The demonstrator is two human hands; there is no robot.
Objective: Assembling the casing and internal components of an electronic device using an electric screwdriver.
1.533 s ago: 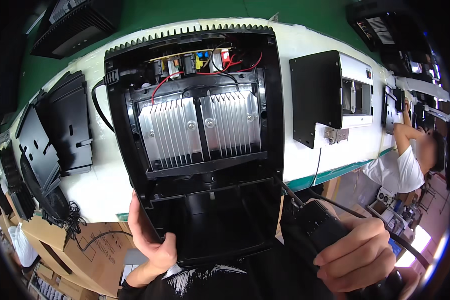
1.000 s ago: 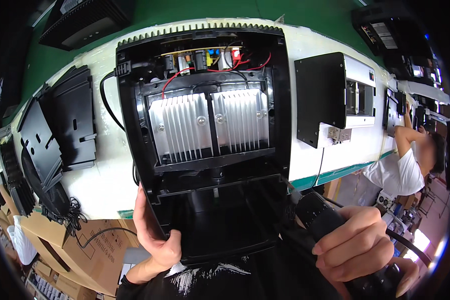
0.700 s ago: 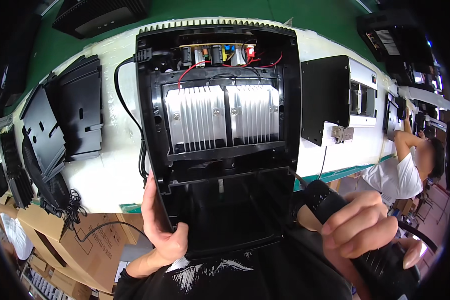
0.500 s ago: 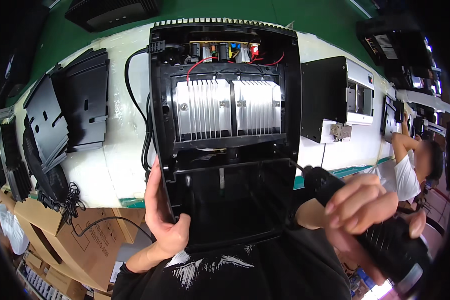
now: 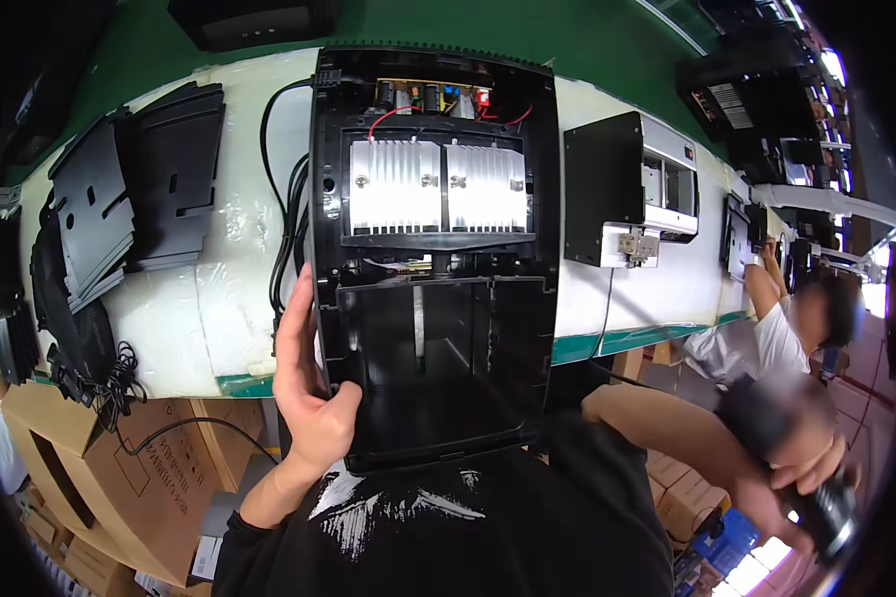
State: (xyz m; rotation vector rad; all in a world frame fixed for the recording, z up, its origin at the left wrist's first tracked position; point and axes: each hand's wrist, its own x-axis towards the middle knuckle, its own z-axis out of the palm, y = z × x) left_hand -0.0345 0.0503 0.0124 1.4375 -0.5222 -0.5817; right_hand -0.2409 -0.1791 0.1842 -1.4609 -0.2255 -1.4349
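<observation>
One open black housing (image 5: 438,408) lay in the middle of the frame, its lower end reaching past the table edge towards my shirt. I judged it bulky, stiff and smooth enough to slide, probably heavier at the top, where two silver heat sinks (image 5: 395,194) sat side by side below one board (image 5: 408,88) with thin wires that looked easy to snag; the side walls seemed the safe place to hold. My left hand (image 5: 314,403) had the lower left wall, fingers along the outside and thumb over the edge. My right hand (image 5: 811,466), well apart at lower right, was wrapped round one black driver (image 5: 830,514), partly blurred and clear of the housing. Black cable (image 5: 291,214) lay just beside the left wall. Farther left on the white table (image 5: 244,298) were two overlapping piles of black plates (image 5: 174,189), too tightly stacked to count; to the right stood one metal box (image 5: 604,189). A big carton (image 5: 139,488) filled the lower left, and one co-worker (image 5: 762,333) sat at right.
</observation>
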